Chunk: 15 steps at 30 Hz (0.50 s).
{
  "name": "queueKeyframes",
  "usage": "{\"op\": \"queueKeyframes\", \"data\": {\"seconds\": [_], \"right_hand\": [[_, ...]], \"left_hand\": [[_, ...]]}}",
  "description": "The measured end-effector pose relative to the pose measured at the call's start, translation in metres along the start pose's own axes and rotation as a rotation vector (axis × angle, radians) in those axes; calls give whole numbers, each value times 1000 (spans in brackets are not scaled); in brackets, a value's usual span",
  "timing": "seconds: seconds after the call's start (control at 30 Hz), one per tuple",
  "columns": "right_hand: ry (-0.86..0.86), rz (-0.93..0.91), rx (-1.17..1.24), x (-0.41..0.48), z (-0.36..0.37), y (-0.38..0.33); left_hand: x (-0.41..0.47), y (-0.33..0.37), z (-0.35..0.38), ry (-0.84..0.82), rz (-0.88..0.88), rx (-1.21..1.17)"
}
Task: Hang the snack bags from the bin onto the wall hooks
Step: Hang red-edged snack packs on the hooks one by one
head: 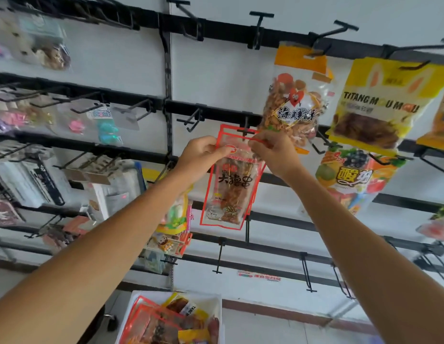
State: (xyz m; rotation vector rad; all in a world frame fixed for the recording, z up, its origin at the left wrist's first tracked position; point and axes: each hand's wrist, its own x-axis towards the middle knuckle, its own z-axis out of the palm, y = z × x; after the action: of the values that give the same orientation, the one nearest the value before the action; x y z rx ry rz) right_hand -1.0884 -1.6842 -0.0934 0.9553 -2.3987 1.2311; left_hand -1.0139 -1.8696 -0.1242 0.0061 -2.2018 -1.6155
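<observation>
A clear snack bag with a red border point(232, 192) hangs in front of the wall, its top edge at a black wall hook point(245, 131). My left hand point(201, 155) pinches the bag's upper left corner. My right hand point(273, 152) pinches its upper right edge, just under the hook. A second red-bordered bag lies directly behind the first. Below, a white bin point(216, 309) holds several more snack bags point(161, 324), red-bordered and yellow ones.
Black rails with many bare hooks point(260, 23) cross the white wall. A bag of fried snacks point(293, 105), a yellow bag point(375, 105) and a fruit-print bag point(352, 180) hang to the right. Toys and packets point(101, 122) hang on the left panel.
</observation>
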Motion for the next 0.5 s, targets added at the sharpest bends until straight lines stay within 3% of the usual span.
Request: {"op": "queueKeyframes", "data": {"seconds": [0.5], "right_hand": [[-26, -10, 262, 8, 9, 10]], "left_hand": [[24, -4, 16, 98, 95, -171]]}}
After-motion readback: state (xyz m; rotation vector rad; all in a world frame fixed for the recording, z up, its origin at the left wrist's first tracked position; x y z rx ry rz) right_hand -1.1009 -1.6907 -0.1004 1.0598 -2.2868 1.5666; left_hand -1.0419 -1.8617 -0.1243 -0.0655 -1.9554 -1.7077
